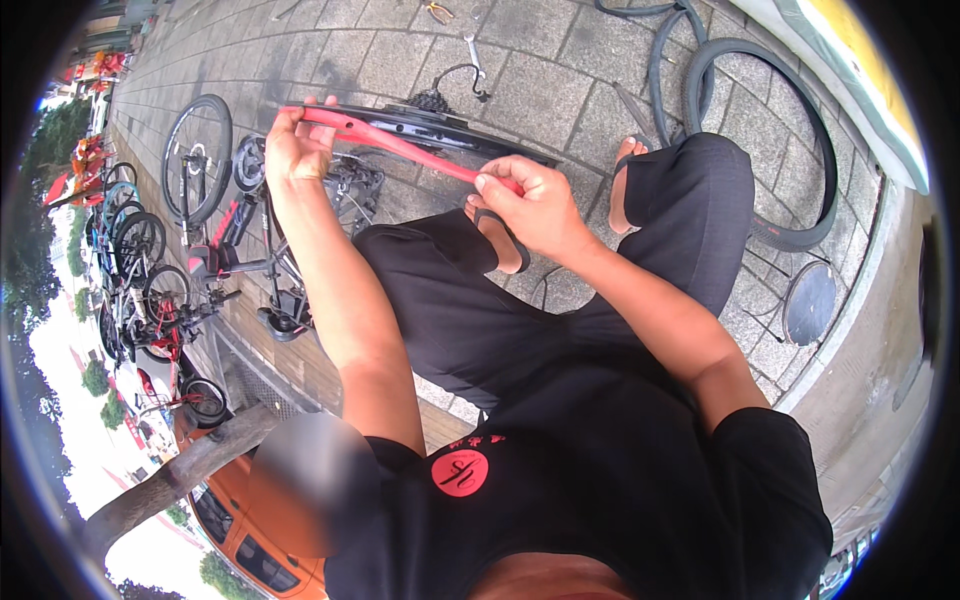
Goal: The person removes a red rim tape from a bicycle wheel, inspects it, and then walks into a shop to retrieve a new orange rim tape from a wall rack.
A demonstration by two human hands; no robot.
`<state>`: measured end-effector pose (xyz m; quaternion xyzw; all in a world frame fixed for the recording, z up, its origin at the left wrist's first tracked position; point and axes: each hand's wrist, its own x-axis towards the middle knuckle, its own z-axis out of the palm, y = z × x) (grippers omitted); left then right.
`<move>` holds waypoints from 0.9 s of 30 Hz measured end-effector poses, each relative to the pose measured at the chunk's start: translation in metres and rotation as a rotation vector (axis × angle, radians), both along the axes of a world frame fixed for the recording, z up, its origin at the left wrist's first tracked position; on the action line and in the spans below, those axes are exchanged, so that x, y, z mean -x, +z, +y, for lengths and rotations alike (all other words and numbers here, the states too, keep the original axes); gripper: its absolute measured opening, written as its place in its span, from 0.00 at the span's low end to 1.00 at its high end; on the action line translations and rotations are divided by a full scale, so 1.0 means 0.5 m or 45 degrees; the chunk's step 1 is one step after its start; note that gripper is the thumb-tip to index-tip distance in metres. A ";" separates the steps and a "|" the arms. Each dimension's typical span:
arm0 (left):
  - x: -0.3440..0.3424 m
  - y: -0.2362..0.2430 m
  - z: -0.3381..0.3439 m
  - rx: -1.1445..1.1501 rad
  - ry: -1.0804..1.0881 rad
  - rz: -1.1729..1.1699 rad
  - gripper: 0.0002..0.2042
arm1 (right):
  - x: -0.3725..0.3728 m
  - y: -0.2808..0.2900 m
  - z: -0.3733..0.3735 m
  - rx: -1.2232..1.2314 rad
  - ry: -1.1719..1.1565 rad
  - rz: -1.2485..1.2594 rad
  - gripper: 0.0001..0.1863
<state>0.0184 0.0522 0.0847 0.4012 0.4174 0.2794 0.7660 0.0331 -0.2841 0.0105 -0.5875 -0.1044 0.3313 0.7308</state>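
Note:
Between my two hands a flat red band [410, 150], which looks like rim tape, is drawn out with a small dark hole along it. My left hand [302, 145] is closed on its far left end, thumb and fingers pinching it. Closed round the other end, near my knees, is my right hand [530, 203]. Just beyond and below the band lies a black bicycle wheel rim [480, 138], seen nearly edge-on, with a sprocket cassette [430, 103] showing behind it. The band hides part of the rim; whether it touches the rim I cannot tell.
A loose tyre [828, 170] and a grey inner tube [660, 60] lie at the right. A wrench [473, 55] and pliers [438, 13] rest on the paving ahead. An upturned bicycle [225, 250] stands at left, with several bikes beyond. A round dark disc [810, 303] sits near the right kerb.

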 end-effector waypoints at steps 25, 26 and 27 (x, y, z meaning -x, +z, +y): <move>-0.055 -0.049 0.044 0.014 -0.148 -0.034 0.09 | -0.085 0.005 -0.017 -0.203 0.048 0.300 0.09; -0.057 -0.043 0.040 0.000 -0.152 -0.027 0.10 | -0.086 0.005 -0.020 -0.231 0.062 0.317 0.08; -0.059 -0.036 0.035 -0.015 -0.156 -0.019 0.11 | -0.087 0.005 -0.023 -0.259 0.077 0.335 0.07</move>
